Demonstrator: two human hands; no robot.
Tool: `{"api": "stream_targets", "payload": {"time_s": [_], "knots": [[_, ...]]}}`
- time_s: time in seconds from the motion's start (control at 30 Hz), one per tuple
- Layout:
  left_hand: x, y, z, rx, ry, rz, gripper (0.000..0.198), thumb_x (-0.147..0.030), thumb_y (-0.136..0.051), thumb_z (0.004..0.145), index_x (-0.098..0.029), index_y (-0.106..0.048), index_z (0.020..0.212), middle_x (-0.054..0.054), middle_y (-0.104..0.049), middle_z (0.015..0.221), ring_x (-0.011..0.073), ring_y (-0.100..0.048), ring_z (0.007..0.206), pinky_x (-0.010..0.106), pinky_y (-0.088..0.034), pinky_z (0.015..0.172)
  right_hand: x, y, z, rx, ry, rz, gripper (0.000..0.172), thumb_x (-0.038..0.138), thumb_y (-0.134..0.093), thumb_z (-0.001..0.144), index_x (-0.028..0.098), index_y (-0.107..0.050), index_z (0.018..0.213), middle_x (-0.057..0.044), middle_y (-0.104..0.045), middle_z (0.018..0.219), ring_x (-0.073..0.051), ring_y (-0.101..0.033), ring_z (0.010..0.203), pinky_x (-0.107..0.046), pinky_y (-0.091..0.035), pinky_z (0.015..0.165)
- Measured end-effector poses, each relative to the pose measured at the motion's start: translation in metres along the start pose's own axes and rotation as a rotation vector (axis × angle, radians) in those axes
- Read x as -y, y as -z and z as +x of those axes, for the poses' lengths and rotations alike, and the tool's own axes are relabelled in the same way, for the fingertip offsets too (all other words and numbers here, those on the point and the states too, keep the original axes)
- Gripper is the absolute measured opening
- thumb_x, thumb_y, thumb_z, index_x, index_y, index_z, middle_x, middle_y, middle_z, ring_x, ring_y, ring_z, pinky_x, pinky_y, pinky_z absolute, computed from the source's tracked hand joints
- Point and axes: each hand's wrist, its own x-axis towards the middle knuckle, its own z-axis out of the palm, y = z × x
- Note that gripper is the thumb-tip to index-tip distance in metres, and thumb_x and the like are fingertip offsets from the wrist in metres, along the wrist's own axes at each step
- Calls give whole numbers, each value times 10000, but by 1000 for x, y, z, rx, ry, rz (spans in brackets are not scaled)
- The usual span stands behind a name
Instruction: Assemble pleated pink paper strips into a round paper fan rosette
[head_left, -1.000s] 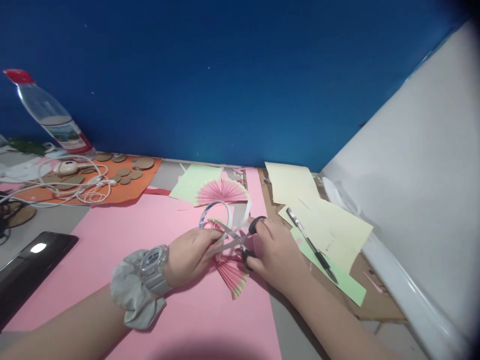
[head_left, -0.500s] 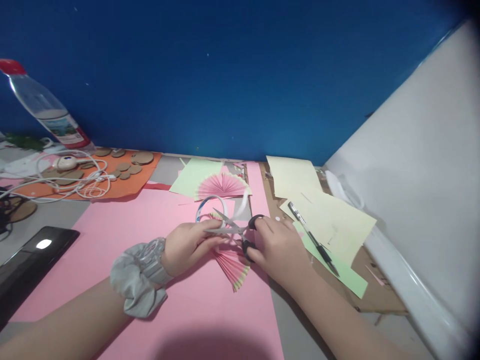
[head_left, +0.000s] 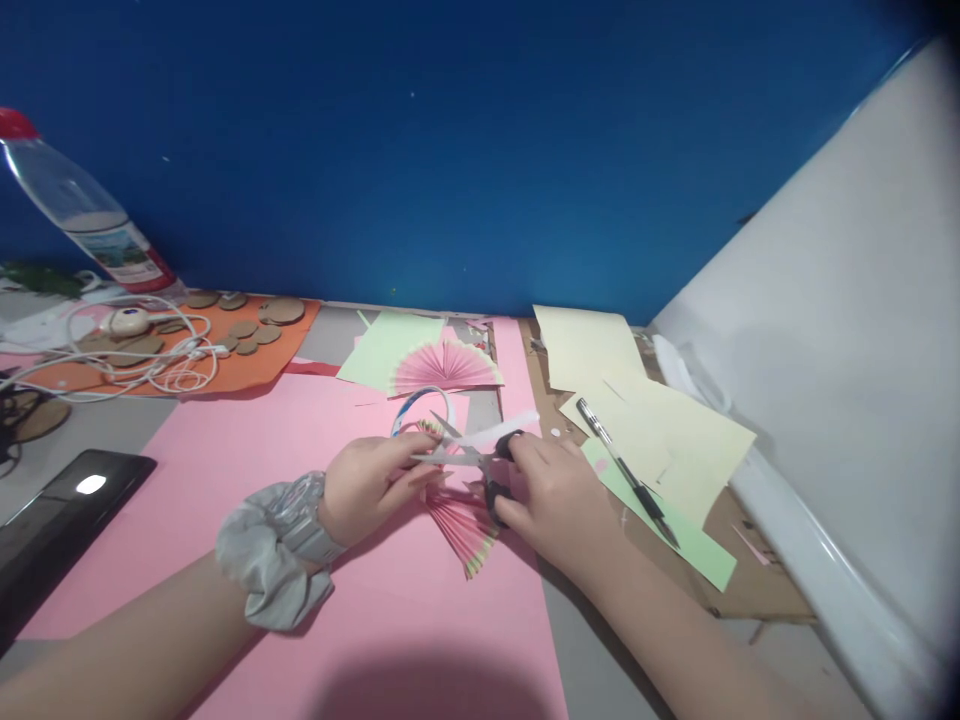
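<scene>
Black-handled scissors (head_left: 475, 459) are gaping open, silvery blades pointing leftward. A whitish tape strip (head_left: 501, 430) is slanting up rightward, overlapping them in view. Just beyond, a blue-and-white tape ring (head_left: 403, 407) is sitting. Below, a pleated pink fan (head_left: 463, 530) with yellow-green edging is spreading, partly hidden.

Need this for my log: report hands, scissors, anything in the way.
Right hand gripping scissors, blades open. Left hand at the blades, exact grip unclear. White strip close by blades. Nearer pink fan partly hidden; tape roll just beyond.
</scene>
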Motion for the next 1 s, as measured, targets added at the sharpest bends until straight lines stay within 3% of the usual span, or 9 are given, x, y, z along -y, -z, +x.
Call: {"api": "stream_targets", "payload": {"time_s": [0.13, 0.57, 0.7, 0.83, 0.9, 1.0], "knots": [[-1, 1, 0, 0, 8, -9, 206, -287, -442, 882, -168, -551, 1010, 4, -693, 705, 128, -644, 599, 216, -473, 569, -2, 0, 1, 12, -42, 46, 87, 204, -504, 696, 183, -456, 765, -14, -556, 730, -172, -489, 656, -293, -286, 613], [4, -3, -1, -7, -174, 87, 292, -397, -478, 863, -177, -584, 1024, -6, -670, 632, 118, -593, 502, 214, -421, 524, 2, -4, 4, 52, -69, -16, 230, 323, -519, 714, 167, -464, 873, -65, -535, 847, -224, -464, 758, -322, -315, 655], [-1, -3, 3, 84, -193, 44, 286, -335, -462, 874, -196, -560, 1105, 11, -673, 707, 145, -614, 634, 248, -450, 629, 4, -3, 4, 20, -81, -50, 208, 329, -508, 719, 170, -460, 845, -60, -539, 823, -220, -465, 742, -327, -308, 656], [-6, -3, 8, 156, -239, -57, 262, -181, -342, 889, -184, -598, 945, 47, -663, 830, 165, -606, 798, 312, -439, 802, 3, -2, 3, -9, -95, -60, 190, 329, -510, 715, 181, -453, 819, -49, -543, 805, -209, -467, 717, -320, -297, 637], [-7, -3, 9, 179, -220, -32, 284, -176, -317, 897, -179, -601, 899, 47, -658, 820, 167, -598, 776, 320, -437, 796, 3, -1, 3, -7, -98, -68, 186, 329, -513, 711, 183, -453, 810, -49, -548, 810, -208, -466, 712, -321, -295, 638], [-6, -4, 9, 178, -177, 32, 278, -211, -321, 909, -173, -580, 1003, 38, -665, 795, 175, -591, 744, 327, -438, 770, 3, 0, 3, 11, -101, -58, 188, 342, -521, 717, 186, -453, 798, -46, -557, 808, -208, -470, 720, -327, -299, 658]]}}
